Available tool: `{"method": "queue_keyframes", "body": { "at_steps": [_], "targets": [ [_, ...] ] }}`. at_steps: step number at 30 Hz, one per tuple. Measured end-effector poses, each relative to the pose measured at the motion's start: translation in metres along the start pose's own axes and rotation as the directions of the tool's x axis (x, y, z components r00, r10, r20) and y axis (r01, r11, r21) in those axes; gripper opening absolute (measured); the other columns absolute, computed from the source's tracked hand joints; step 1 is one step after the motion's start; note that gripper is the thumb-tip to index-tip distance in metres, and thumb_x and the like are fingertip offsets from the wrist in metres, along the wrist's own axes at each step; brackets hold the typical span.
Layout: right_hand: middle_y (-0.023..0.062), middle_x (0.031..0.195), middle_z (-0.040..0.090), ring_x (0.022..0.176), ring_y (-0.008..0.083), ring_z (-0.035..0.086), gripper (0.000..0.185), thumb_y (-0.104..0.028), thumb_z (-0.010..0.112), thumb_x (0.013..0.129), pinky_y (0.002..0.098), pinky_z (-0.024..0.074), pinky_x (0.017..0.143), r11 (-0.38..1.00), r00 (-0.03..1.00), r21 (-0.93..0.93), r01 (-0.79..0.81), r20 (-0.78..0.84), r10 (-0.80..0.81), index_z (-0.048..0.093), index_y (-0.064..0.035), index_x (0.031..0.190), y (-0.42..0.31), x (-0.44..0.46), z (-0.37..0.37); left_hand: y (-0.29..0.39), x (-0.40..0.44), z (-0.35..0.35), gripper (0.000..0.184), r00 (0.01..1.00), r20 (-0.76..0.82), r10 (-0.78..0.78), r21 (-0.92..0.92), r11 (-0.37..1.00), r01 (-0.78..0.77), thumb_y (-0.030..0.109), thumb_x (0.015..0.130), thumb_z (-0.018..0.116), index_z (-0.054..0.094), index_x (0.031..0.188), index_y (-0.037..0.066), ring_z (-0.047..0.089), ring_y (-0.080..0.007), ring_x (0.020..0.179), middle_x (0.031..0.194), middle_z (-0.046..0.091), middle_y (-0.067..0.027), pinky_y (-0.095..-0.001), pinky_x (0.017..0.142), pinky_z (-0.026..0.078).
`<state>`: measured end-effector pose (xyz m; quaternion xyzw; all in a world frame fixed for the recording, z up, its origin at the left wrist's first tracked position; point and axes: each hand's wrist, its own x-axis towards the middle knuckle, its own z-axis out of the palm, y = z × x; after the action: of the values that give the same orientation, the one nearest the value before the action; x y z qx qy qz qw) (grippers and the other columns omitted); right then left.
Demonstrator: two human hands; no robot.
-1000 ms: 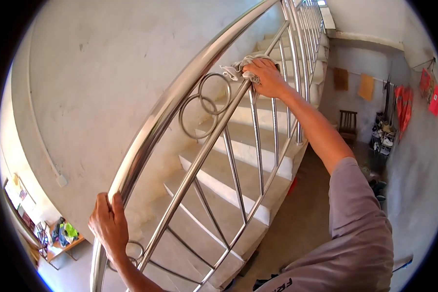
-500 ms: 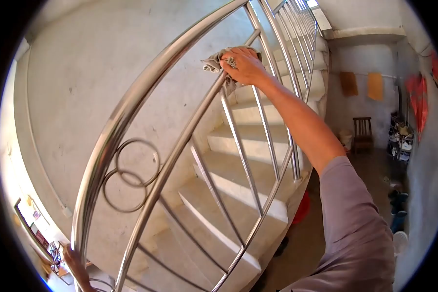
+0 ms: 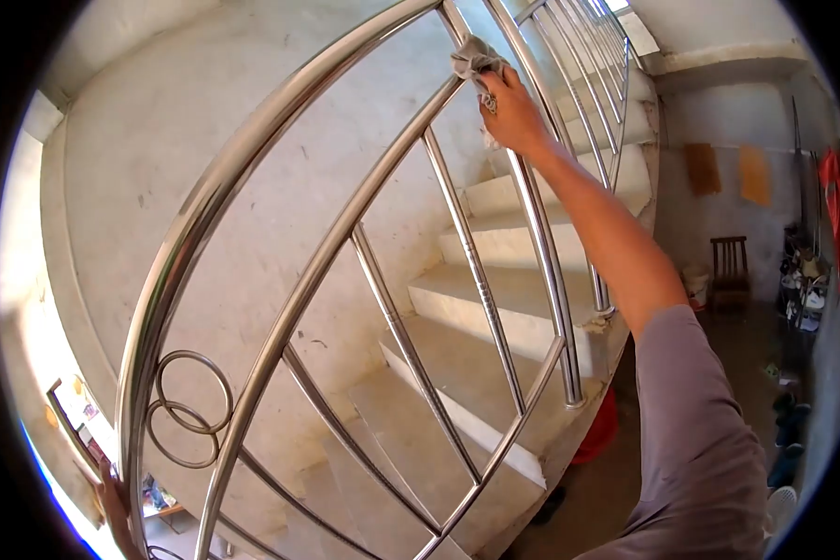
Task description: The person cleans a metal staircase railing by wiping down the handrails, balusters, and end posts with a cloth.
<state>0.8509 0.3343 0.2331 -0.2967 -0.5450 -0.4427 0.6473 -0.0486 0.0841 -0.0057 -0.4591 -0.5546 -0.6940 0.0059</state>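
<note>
A crumpled grey cloth [image 3: 479, 63] is bunched in my right hand [image 3: 515, 114], its fingers closed around it. The cloth presses against the stainless steel railing where the lower curved rail [image 3: 383, 191] meets an upright post [image 3: 537, 233]. A loose end of the cloth dangles beneath my fingers. Down at the lower left, my left hand [image 3: 114, 504] is at the thick curved handrail [image 3: 210, 182], closed on its outer side and partly hidden by it. Two joined metal rings [image 3: 194, 403] sit between the two rails.
Concrete steps [image 3: 495, 303] climb behind the railing's slanted bars. Below them is a red object [image 3: 599, 429]. A wooden chair [image 3: 729, 266] stands at the back right, near hanging brown cloths [image 3: 754, 175] and a rack of shoes [image 3: 805, 280].
My right hand and the cloth have slid up along the lower rail to the upright post. The view has shifted, so the rings appear lower and farther left. My left hand stays by the handrail.
</note>
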Motion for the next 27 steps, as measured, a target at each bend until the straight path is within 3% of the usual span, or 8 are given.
{"method": "queue_keyframes", "body": {
  "at_steps": [4, 6, 8, 11, 16, 20, 22, 27],
  "targets": [
    [0.0162, 0.127, 0.049, 0.111, 0.0426, 0.054, 0.042, -0.008, 0.069, 0.080, 0.0506, 0.0487, 0.090, 0.998, 0.996, -0.024, 0.052, -0.076, -0.054, 0.057, -0.0096, 0.119, -0.004, -0.039, -0.004, 0.119, -0.014, 0.086, 0.056, 0.957, 0.234, 0.170, -0.059, 0.985, -0.161, 0.058, 0.101, 0.044, 0.054, 0.070, 0.011, 0.035, -0.0067, 0.047, 0.058, 0.041, 0.0037, -0.0236, 0.043, 0.028],
    [0.0164, 0.126, 0.050, 0.111, 0.0423, 0.054, 0.037, -0.012, 0.067, 0.084, 0.0504, 0.0481, 0.090, 1.000, 0.997, 0.012, 0.019, -0.072, -0.018, 0.058, -0.0088, 0.119, -0.003, -0.045, -0.006, 0.176, -0.033, 0.138, 0.063, 0.944, 0.172, 0.281, 0.212, 0.926, -0.314, 0.060, 0.101, 0.037, 0.051, 0.069, 0.008, 0.035, -0.0084, 0.048, 0.058, 0.042, 0.0016, -0.0265, 0.045, 0.028],
    [0.0165, 0.124, 0.051, 0.111, 0.0420, 0.055, 0.032, -0.016, 0.065, 0.088, 0.0502, 0.0476, 0.090, 0.998, 0.997, 0.055, -0.027, -0.065, 0.031, 0.058, -0.0081, 0.119, -0.005, -0.040, -0.002, 0.218, -0.051, 0.178, 0.061, 0.896, 0.245, 0.369, 0.286, 0.856, -0.431, 0.057, 0.102, 0.038, 0.046, 0.070, 0.006, 0.034, -0.0108, 0.055, 0.061, 0.037, 0.0008, -0.0300, 0.051, 0.030],
    [0.0184, 0.122, 0.054, 0.109, 0.0428, 0.055, 0.036, -0.037, 0.053, 0.098, 0.0505, 0.0463, 0.093, 0.984, 0.994, 0.142, -0.109, -0.005, 0.111, 0.062, -0.0074, 0.116, 0.002, -0.025, -0.002, 0.229, -0.066, 0.209, 0.053, 0.873, 0.159, 0.460, 0.330, 0.809, -0.487, 0.049, 0.104, 0.040, 0.041, 0.074, 0.005, 0.030, -0.0129, 0.064, 0.067, 0.031, -0.0011, -0.0332, 0.058, 0.028],
    [0.0221, 0.131, 0.052, 0.115, 0.0442, 0.054, 0.044, -0.042, 0.050, 0.098, 0.0502, 0.0443, 0.098, 0.993, 0.999, 0.116, -0.003, -0.040, 0.008, 0.062, -0.0070, 0.121, 0.015, 0.028, 0.022, 0.213, -0.065, 0.220, 0.046, 0.810, 0.028, 0.586, 0.315, 0.764, -0.564, 0.039, 0.106, 0.043, 0.040, 0.076, 0.005, 0.028, -0.0105, 0.065, 0.067, 0.028, -0.0009, -0.0318, 0.057, 0.026],
    [0.0258, 0.136, 0.049, 0.119, 0.0463, 0.052, 0.054, -0.046, 0.052, 0.096, 0.0508, 0.0425, 0.102, 0.986, 0.993, 0.125, -0.106, -0.040, 0.112, 0.057, -0.0037, 0.128, 0.012, 0.081, 0.036, 0.210, -0.064, 0.223, 0.047, 0.817, -0.015, 0.576, 0.340, 0.772, -0.537, 0.040, 0.106, 0.042, 0.038, 0.075, 0.005, 0.028, -0.0105, 0.065, 0.067, 0.027, -0.0008, -0.0319, 0.058, 0.026],
    [0.0269, 0.142, 0.045, 0.124, 0.0449, 0.050, 0.056, -0.046, 0.051, 0.095, 0.0492, 0.0406, 0.105, 0.962, 0.978, 0.271, -0.039, -0.186, 0.092, 0.056, -0.0036, 0.132, 0.007, 0.109, 0.040, 0.201, -0.058, 0.222, 0.047, 0.785, -0.034, 0.619, 0.362, 0.739, -0.567, 0.040, 0.106, 0.043, 0.037, 0.075, 0.006, 0.028, -0.0102, 0.064, 0.067, 0.028, -0.0003, -0.0317, 0.057, 0.025],
    [0.0287, 0.147, 0.040, 0.134, 0.0435, 0.042, 0.063, -0.047, 0.053, 0.093, 0.0464, 0.0351, 0.112, 0.924, 0.978, 0.358, -0.133, -0.103, 0.181, 0.049, -0.0056, 0.141, -0.001, 0.169, 0.072, 0.205, -0.062, 0.227, 0.044, 0.804, -0.102, 0.586, 0.344, 0.779, -0.524, 0.038, 0.106, 0.043, 0.038, 0.075, 0.006, 0.029, -0.0101, 0.064, 0.068, 0.029, 0.0011, -0.0312, 0.056, 0.025]
  ]
}}
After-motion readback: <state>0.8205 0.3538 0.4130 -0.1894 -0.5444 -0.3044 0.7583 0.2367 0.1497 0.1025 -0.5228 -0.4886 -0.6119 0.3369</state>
